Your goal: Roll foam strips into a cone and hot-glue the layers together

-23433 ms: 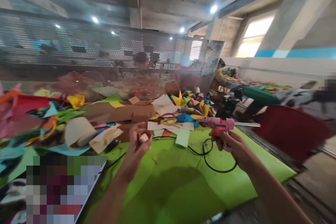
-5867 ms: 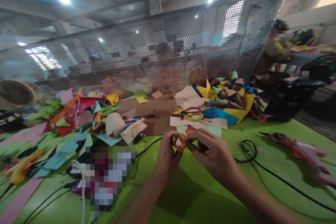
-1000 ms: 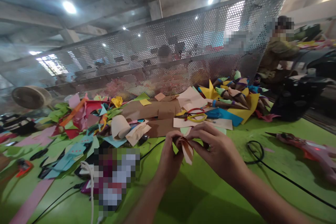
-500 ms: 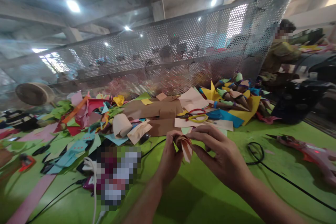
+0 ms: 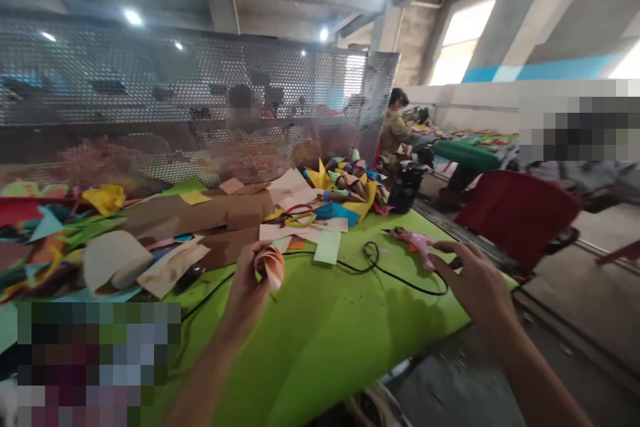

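Note:
Between the fingers of my left hand [image 5: 246, 290] is a rolled, peach-coloured paper piece [image 5: 271, 267], held above the green table [image 5: 320, 333]. My right hand [image 5: 473, 277] is at the table's right side with its fingers apart, beside the handle of a pink glue gun [image 5: 417, 245]. The gun lies on the table, its dark nozzle pointing left and a black cord looping near it. Whether my fingertips touch the handle is hard to tell. A pale green paper square [image 5: 328, 247] lies between the two hands.
Paper scraps and brown sheets [image 5: 195, 213] cover the table's left and back. Scissors [image 5: 300, 215] and a bundle of paper cones [image 5: 350, 180] lie near a perforated metal screen [image 5: 190, 93]. A red chair [image 5: 520, 213] stands at right; a person [image 5: 396, 127] sits beyond.
The view has swung to the right. My right hand has left the rolled paper and moved right to the glue gun. My left hand still holds the roll.

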`<action>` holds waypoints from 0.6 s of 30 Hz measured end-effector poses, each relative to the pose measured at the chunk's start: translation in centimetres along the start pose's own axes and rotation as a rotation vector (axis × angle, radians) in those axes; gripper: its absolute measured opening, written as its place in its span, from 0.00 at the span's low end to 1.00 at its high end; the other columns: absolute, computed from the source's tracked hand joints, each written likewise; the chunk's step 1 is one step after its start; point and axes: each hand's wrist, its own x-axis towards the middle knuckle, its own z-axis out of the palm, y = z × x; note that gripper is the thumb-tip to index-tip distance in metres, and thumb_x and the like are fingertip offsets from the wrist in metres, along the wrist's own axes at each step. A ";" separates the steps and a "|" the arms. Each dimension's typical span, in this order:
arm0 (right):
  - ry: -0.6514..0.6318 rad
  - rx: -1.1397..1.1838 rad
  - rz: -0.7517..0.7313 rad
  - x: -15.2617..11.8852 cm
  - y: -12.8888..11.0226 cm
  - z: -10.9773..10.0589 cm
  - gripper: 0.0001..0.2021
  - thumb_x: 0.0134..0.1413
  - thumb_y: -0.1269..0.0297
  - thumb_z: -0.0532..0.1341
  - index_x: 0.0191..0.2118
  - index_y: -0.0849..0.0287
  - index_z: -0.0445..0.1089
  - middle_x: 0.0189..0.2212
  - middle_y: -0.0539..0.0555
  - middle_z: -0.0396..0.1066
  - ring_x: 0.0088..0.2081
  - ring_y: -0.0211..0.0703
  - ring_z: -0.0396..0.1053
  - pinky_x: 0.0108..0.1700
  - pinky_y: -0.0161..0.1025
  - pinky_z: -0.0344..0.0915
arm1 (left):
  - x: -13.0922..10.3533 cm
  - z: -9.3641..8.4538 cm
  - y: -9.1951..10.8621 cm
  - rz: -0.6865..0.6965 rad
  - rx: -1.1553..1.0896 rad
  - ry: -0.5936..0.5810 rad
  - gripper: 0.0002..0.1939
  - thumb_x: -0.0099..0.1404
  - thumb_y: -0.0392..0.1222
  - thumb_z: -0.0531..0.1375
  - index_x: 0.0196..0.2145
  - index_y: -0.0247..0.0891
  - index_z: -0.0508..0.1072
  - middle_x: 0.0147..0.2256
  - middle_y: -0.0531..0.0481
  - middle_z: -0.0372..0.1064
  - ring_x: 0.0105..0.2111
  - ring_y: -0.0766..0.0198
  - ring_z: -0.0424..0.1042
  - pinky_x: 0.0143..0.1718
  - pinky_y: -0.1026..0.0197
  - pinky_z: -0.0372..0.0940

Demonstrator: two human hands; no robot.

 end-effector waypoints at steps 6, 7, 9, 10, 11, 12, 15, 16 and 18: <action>-0.186 -0.119 0.212 -0.2 2.8 0.2 0.28 0.53 0.37 0.56 0.46 0.55 0.74 0.48 0.60 0.73 0.41 0.54 0.72 0.37 0.44 0.61 | -0.1 -0.3 0.9 0.038 -0.039 0.005 0.11 0.52 0.37 0.66 0.36 0.41 0.75 0.39 0.46 0.72 0.44 0.52 0.71 0.41 0.49 0.72; -0.187 -0.130 0.261 0.2 2.7 0.5 0.28 0.52 0.37 0.57 0.45 0.56 0.74 0.49 0.62 0.73 0.43 0.56 0.71 0.37 0.44 0.61 | -0.1 -0.3 0.9 0.041 -0.047 0.002 0.11 0.52 0.37 0.66 0.35 0.42 0.76 0.38 0.46 0.72 0.42 0.52 0.71 0.41 0.49 0.72; -0.219 -0.111 0.326 1.5 2.5 1.2 0.28 0.50 0.37 0.59 0.41 0.59 0.75 0.43 0.64 0.75 0.41 0.57 0.72 0.35 0.44 0.59 | -0.1 -0.3 0.9 0.064 -0.050 -0.014 0.11 0.52 0.37 0.67 0.35 0.42 0.76 0.37 0.46 0.72 0.40 0.53 0.71 0.39 0.50 0.72; -0.251 -0.080 0.337 2.1 2.4 1.6 0.26 0.49 0.38 0.60 0.38 0.59 0.75 0.37 0.62 0.77 0.37 0.55 0.72 0.33 0.43 0.58 | -0.1 -0.3 0.8 0.078 -0.044 -0.026 0.11 0.52 0.36 0.67 0.36 0.42 0.76 0.37 0.46 0.71 0.40 0.53 0.71 0.39 0.50 0.72; -0.285 -0.040 0.335 2.7 2.3 2.0 0.24 0.47 0.40 0.62 0.36 0.58 0.76 0.31 0.60 0.77 0.32 0.53 0.72 0.31 0.42 0.56 | -0.1 -0.4 0.8 0.093 -0.034 -0.037 0.11 0.53 0.36 0.66 0.36 0.42 0.76 0.37 0.46 0.71 0.40 0.53 0.71 0.39 0.50 0.72; -0.316 0.004 0.330 3.3 2.1 2.4 0.21 0.45 0.43 0.64 0.33 0.58 0.76 0.26 0.57 0.76 0.28 0.50 0.70 0.30 0.41 0.55 | -0.1 -0.5 0.7 0.114 -0.016 -0.046 0.12 0.53 0.36 0.66 0.37 0.42 0.76 0.37 0.46 0.71 0.40 0.53 0.70 0.40 0.50 0.71; -0.363 0.156 0.332 4.2 1.8 2.9 0.12 0.39 0.53 0.66 0.28 0.57 0.76 0.16 0.52 0.70 0.21 0.45 0.66 0.26 0.40 0.51 | -0.2 -0.8 0.5 0.196 0.076 -0.079 0.13 0.56 0.34 0.63 0.41 0.42 0.75 0.39 0.46 0.72 0.41 0.54 0.70 0.43 0.50 0.68; -0.361 0.213 0.339 4.2 1.7 3.0 0.11 0.38 0.55 0.66 0.27 0.57 0.75 0.14 0.51 0.68 0.20 0.44 0.64 0.25 0.40 0.51 | -0.3 -0.9 0.5 0.222 0.110 -0.088 0.14 0.58 0.33 0.61 0.42 0.42 0.74 0.40 0.46 0.72 0.41 0.55 0.69 0.45 0.50 0.67; -0.333 0.350 0.340 4.0 1.2 2.8 0.13 0.37 0.54 0.64 0.27 0.58 0.73 0.15 0.51 0.67 0.19 0.42 0.62 0.23 0.40 0.52 | -0.4 -0.9 0.6 0.256 0.142 -0.088 0.15 0.58 0.31 0.59 0.43 0.43 0.72 0.40 0.47 0.71 0.41 0.56 0.69 0.45 0.52 0.66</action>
